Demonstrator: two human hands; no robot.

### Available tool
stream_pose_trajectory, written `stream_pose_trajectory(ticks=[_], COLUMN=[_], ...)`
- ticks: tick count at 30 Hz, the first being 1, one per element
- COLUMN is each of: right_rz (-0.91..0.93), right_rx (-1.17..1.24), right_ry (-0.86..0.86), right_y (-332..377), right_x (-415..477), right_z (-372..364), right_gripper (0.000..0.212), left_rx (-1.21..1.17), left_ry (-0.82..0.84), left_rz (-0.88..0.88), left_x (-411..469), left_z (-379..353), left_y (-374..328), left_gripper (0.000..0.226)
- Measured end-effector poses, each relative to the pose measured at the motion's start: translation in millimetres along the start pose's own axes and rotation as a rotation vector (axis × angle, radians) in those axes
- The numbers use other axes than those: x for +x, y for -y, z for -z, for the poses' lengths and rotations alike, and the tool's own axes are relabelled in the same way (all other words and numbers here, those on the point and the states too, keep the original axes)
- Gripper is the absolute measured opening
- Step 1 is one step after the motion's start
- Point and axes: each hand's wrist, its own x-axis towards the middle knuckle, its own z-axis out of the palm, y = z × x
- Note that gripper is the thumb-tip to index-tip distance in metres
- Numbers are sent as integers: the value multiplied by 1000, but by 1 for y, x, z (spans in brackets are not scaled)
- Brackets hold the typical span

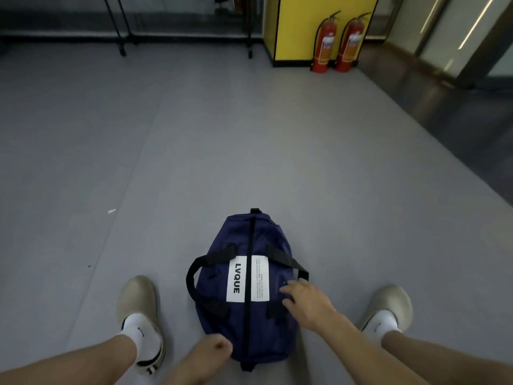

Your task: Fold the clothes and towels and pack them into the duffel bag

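A navy duffel bag (258, 245) with black straps and a white LVQUE label lies zipped on the grey floor between my feet. My right hand (308, 302) rests with spread, relaxed fingers on the bag's right side, next to the right carry handle. At the bag's near left corner my left hand (212, 350) is curled into a fist against the fabric; whether it pinches the zipper pull or the cloth is hidden. No clothes or towels are in view.
My feet in beige clogs (138, 304) and white socks stand either side of the bag. Two red fire extinguishers (324, 43) stand by a yellow cabinet (299, 26) at the back. Black rack legs (122, 48) stand far left. A white scrap (111, 211) lies on the floor.
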Motion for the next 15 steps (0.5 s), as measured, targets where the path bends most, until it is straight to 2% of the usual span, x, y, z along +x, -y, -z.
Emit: stream_pose_trajectory(ticks=[2,6,8,12,15], right_rz=[3,37,46,11,-35], right_rx=[50,79,122,220,253], right_ry=[-4,-2,-24,-18,39], right_y=[9,26,35,40,34], right_x=[-24,-56,-56,-9,32], right_z=[32,83,96,63,3], right_gripper=[36,33,33,34,47], left_rx=[-27,-78,-122,-189,8], left_ry=[-105,-265,-307,-318,-337], left_rz=[-47,-216,-234,-231,-276], left_x=[-53,-109,-122,-110,-81], left_z=[37,92,112,113,100], left_y=[-49,-76,-83,-86,-94], left_gripper=[17,13,13,17,11])
